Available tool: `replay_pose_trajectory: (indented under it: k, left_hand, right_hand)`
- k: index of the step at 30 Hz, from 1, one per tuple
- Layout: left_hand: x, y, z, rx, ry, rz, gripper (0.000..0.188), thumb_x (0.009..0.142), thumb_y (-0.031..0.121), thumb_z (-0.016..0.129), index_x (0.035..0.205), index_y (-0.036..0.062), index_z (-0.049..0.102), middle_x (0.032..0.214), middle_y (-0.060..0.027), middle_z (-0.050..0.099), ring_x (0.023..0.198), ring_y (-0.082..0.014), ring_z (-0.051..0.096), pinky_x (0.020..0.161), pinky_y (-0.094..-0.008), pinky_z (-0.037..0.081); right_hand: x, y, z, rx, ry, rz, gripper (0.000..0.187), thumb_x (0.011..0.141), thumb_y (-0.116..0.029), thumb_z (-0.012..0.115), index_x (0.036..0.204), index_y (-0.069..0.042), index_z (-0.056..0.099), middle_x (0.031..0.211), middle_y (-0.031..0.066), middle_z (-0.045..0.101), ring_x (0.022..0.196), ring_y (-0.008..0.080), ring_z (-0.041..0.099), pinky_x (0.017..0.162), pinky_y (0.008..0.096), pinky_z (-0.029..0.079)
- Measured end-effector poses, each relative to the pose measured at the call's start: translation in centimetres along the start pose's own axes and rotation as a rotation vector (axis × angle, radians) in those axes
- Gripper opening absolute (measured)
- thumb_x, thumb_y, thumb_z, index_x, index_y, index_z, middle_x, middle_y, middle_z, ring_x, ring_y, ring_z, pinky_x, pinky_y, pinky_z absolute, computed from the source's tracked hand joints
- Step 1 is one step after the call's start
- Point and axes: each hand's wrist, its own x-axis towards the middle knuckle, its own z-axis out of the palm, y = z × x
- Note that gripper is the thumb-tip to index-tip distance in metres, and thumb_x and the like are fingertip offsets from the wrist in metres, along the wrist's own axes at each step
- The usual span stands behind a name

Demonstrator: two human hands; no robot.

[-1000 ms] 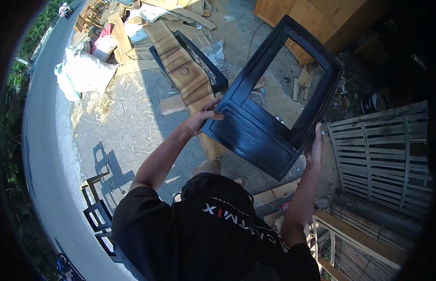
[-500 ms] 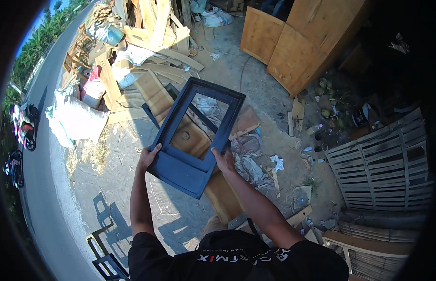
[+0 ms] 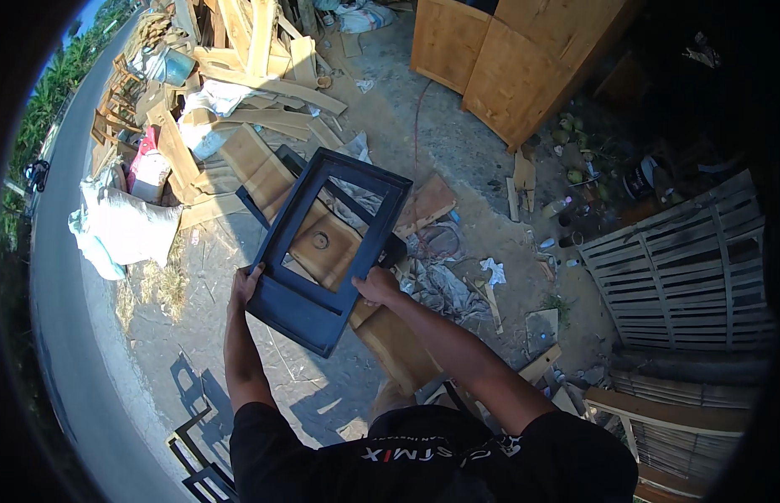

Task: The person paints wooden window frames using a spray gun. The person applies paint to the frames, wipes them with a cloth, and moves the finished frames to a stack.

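In front of my body I hold up a dark wooden panel frame with a rectangular opening and a solid lower panel. It is tilted, its far end leaning to the right. My left hand grips its near left edge, thumb on the face. My right hand is closed on the right edge beside the opening, and its fingers are partly hidden. Below the frame lies a long brown wooden plank, partly seen through the opening. A round mark shows on the plank.
Wood offcuts and white sacks are heaped at the far left, beside a road. A wooden cabinet stands at the far right. A slatted panel leans on the right; black frames lie at lower left.
The frame and both hands have shifted slightly left, and my right hand has closed further around the edge. On the road, the motorbikes have changed position; only one shows now, farther up.
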Motion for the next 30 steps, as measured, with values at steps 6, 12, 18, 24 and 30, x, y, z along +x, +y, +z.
replay_pose_trajectory:
  k: [6,12,18,24,30]
  left_hand:
    - [0.1,1.4,-3.2,0.257,0.047,-0.058,0.067,0.089,0.059,0.064,0.119,-0.0001,0.07,0.105,-0.0224,0.073,0.101,-0.0322,0.071,0.089,-0.0408,0.054]
    - [0.1,3.6,-2.0,0.327,0.172,0.015,0.073,0.088,0.061,0.063,0.138,0.0064,0.059,0.126,-0.0252,0.065,0.117,-0.0393,0.063,0.099,-0.0457,0.05]
    - [-2.5,8.2,5.2,-0.012,0.532,0.435,0.065,0.101,0.045,0.057,0.141,-0.0052,0.048,0.139,-0.0286,0.051,0.13,-0.0419,0.049,0.11,-0.0478,0.039]
    - [-20.3,35.7,16.7,-0.728,0.021,0.818,0.023,0.107,0.021,0.049,0.104,-0.0004,0.056,0.116,-0.0191,0.062,0.113,-0.0295,0.061,0.102,-0.0431,0.047]
    - [-45.9,56.3,27.3,-1.081,-1.419,1.342,0.057,0.095,0.054,0.064,0.101,-0.0023,0.069,0.107,-0.0233,0.066,0.102,-0.0389,0.068,0.095,-0.0533,0.051]
  right_hand:
    - [-1.4,0.0,0.7,0.12,0.018,-0.054,0.065,0.094,-0.061,0.058,0.072,-0.001,0.068,0.059,0.0099,0.067,0.055,0.02,0.069,0.058,0.0345,0.057]
    - [-7.5,12.2,-4.8,0.651,0.209,-0.027,0.055,0.096,-0.051,0.065,0.08,0.002,0.063,0.068,0.0105,0.067,0.06,0.0151,0.069,0.053,0.0285,0.055]
    - [-21.0,32.7,-10.1,0.587,0.495,0.284,0.046,0.097,-0.046,0.065,0.087,-0.001,0.066,0.075,0.0093,0.07,0.064,0.0156,0.071,0.055,0.0299,0.058]
    - [-29.4,46.3,-14.3,0.494,0.567,0.461,0.044,0.096,-0.043,0.066,0.089,0.0,0.066,0.077,0.0112,0.072,0.065,0.0186,0.073,0.056,0.0331,0.06]
    - [-38.5,59.8,-11.9,0.514,0.866,0.502,0.042,0.094,-0.04,0.067,0.081,0.0,0.068,0.066,0.0098,0.071,0.056,0.0178,0.071,0.056,0.0342,0.059]
